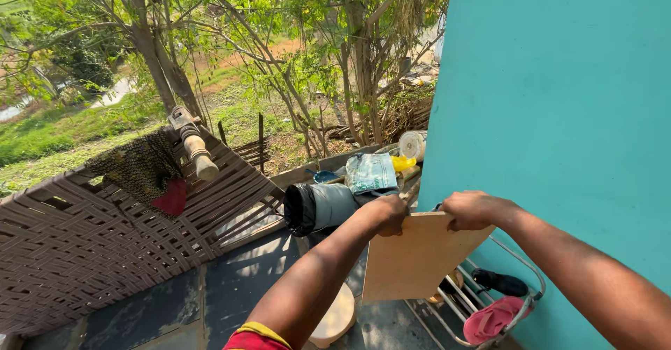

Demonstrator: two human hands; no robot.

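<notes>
Both hands hold a thin wooden board [417,255] by its top edge, in the air beside the turquoise wall [559,98] and above a metal rack [521,262]. The left hand [386,215] has its fingers folded shut over the upper left corner, and the right hand [472,210] is clamped on the upper right part of the same edge. The board hangs down from these two grips, slightly tilted, its lower edge near the rack but I cannot tell if it touches. It looks like plywood: flat, stiff, quite light, with a smooth pale face that could slip if only pinched. It seems not fragile, but the thin edges may be sharp or splintery, so a grip at two separated points along one edge, as now, looks steady. A pink slipper [493,318] and a dark one [500,281] lie on the rack. Behind the left hand is a dark roll [318,208], and further left stands a woven cot [84,245].
</notes>
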